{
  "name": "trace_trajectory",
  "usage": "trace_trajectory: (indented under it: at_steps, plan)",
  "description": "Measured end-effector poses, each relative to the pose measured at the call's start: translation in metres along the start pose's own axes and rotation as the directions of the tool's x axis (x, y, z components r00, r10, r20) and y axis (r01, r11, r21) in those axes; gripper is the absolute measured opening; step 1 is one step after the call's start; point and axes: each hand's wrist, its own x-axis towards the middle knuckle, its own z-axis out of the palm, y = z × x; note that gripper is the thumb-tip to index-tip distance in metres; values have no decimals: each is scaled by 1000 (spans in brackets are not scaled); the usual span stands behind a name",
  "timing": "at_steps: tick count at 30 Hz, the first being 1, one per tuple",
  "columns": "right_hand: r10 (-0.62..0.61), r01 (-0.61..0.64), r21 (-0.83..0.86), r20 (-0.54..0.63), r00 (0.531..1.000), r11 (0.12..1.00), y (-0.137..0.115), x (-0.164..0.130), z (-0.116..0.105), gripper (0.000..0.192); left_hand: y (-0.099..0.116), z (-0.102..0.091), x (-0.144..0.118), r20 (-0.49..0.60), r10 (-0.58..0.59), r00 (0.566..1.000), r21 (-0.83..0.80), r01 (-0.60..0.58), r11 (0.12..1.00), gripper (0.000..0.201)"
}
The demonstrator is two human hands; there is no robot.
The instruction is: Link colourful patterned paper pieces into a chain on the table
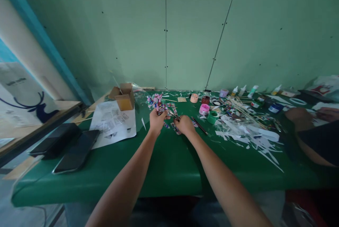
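Observation:
My left hand [156, 123] is closed around a multicoloured craft piece [155, 100], pink, blue and white, with curling beaded-looking strands. My right hand [184, 125] grips a small silver-tipped hand tool [173, 114]; whether it is pliers or scissors I cannot make out. The tool's tip points left and meets the craft piece near my left fingers. Beneath and beside my right hand lie small patterned pieces [176, 129] on the green table cover [172, 170]. A dark thin brush or pen [200, 126] rests just right of that hand.
Open paint jars [204, 109] and a heap of white paper strips [246, 130] lie to the right. A cardboard box [125, 98], a printed sheet [112, 121] and a phone [77, 151] are left. Another person's arm [304, 131] rests at the right edge.

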Motion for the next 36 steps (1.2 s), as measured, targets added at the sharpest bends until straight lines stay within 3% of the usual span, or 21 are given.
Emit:
trace_trajectory:
  at_steps: [6,11,19,23,27,30,32,34,36]
  plan:
    - [-23,9,-143,-97,995,990,4,1,4,29,1,1,0,-4,-15,1000,35,15,999,27]
    - [-59,34,-182,-137,989,983,10,1,6,31,-4,0,0,70,-97,993,138,87,987,20]
    - [-164,122,-280,-133,977,952,7,-3,2,30,-10,-6,3,27,-43,999,269,34,963,15]
    - [-145,100,-262,-158,977,960,2,-5,2,29,-9,-5,2,-3,-24,1000,270,24,963,15]
    - [-69,47,-97,-237,969,994,7,-1,3,29,-4,-1,0,26,-11,1000,144,8,990,21]
    - [-70,97,81,-289,955,992,17,7,6,26,-1,0,0,15,7,1000,63,-8,998,23]
    - [-59,155,284,-319,946,946,22,11,7,24,0,0,1,-7,2,1000,14,-2,1000,23]
    - [-34,209,578,-298,954,788,22,14,7,25,0,0,1,1,-18,1000,-3,18,1000,23]
    - [-57,204,832,-205,977,516,19,12,7,29,0,1,0,40,-34,999,-2,34,999,23]
